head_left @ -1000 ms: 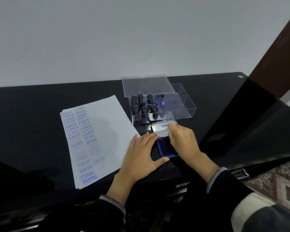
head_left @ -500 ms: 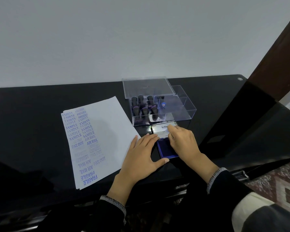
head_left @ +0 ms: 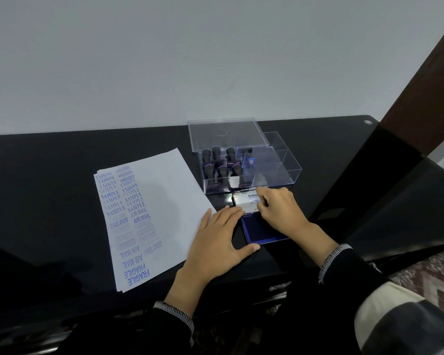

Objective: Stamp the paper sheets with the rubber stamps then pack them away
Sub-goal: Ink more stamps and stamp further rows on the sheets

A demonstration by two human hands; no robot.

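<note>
Sheets [head_left: 149, 213] stamped, stamps [head_left: 222, 166] boxed; my right hand [head_left: 280, 211] pinches the ink pad [head_left: 260, 226] lid, left hand [head_left: 218, 242] flat beside; closing remains.

My only feed: head camera, wide-angle, worn by person at near edge of surface [head_left: 49, 196]. Faces forward and down across surface toward wall [head_left: 190, 60] behind far edge. Close range: forearms enter from bottom of frame, hands fill lower centre. Right edge of surface runs off obliquely at right. No second view to overlap.
</note>
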